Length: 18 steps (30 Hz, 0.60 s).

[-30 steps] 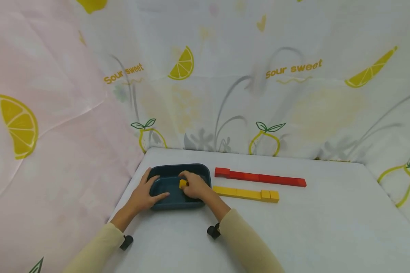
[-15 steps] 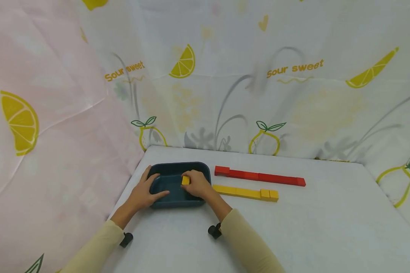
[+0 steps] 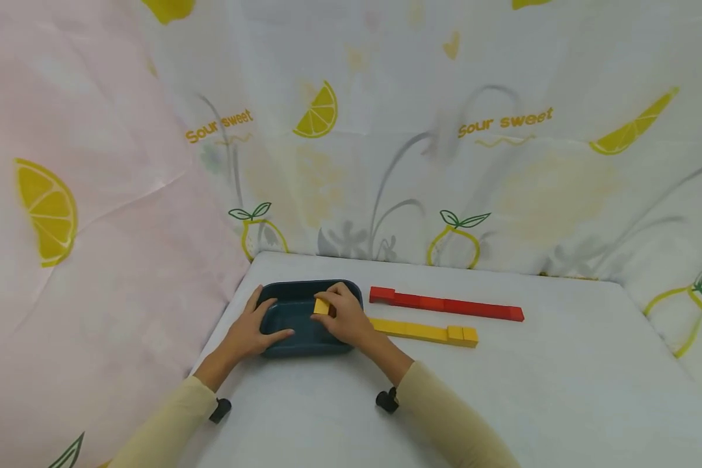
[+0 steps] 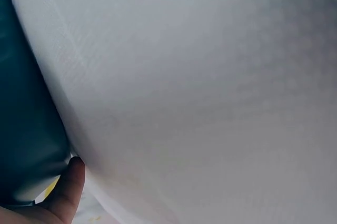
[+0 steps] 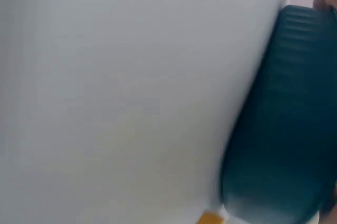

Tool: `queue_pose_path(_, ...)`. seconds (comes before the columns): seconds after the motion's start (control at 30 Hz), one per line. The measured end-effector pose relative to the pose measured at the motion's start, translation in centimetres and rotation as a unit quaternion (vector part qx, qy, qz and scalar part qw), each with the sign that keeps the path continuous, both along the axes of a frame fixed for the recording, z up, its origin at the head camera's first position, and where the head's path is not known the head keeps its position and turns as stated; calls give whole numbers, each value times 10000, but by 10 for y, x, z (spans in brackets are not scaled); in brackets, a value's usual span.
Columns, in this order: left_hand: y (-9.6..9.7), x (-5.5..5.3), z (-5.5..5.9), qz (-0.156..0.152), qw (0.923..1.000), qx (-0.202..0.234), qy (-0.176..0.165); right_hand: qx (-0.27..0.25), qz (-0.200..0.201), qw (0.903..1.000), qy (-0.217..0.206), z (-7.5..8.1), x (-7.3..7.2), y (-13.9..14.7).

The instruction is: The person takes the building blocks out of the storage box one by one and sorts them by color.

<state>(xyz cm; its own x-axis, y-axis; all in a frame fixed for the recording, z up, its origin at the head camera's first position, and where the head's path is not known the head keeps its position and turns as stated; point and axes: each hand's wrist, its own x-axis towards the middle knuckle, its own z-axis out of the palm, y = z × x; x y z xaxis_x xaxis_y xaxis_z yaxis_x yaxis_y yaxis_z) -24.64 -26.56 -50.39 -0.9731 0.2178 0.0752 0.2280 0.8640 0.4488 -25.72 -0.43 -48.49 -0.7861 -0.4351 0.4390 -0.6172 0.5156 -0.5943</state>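
A dark teal rectangular tray sits at the left end of the white table. My left hand grips its left end, with fingers on both sides of the rim and the thumb reaching inward. In the left wrist view, a finger presses the outer wall of the tray. Over the right part of the tray, my right hand pinches a small yellow block between thumb and fingers. A row of yellow blocks runs rightward from beside the tray, partly hidden by the right wrist.
Behind the yellow row lies a row of red blocks, its left end block standing higher. The white table meets a lemon-print cloth at the back and a pink cloth on the left.
The yellow block in my right hand has lifted and shifted slightly right within the tray, showing more of its face. My left hand stays at the tray's left end.
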Motion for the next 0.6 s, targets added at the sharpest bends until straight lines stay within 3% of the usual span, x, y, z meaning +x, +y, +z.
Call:
queue_pose_path(0.17, 0, 4, 0, -58, 10000, 33, 12, -172, -7, 9998, 63, 12, 17, 52)
queue_pose_path(0.4, -6, 2, 5, -68, 9999, -125, 58, 224, -806, 9961, -294, 22, 35, 140)
queue_pose_path(0.6, -4, -3, -1, -220, 9997, -115, -27, 756, -1168, 9887, -566, 21, 46, 211)
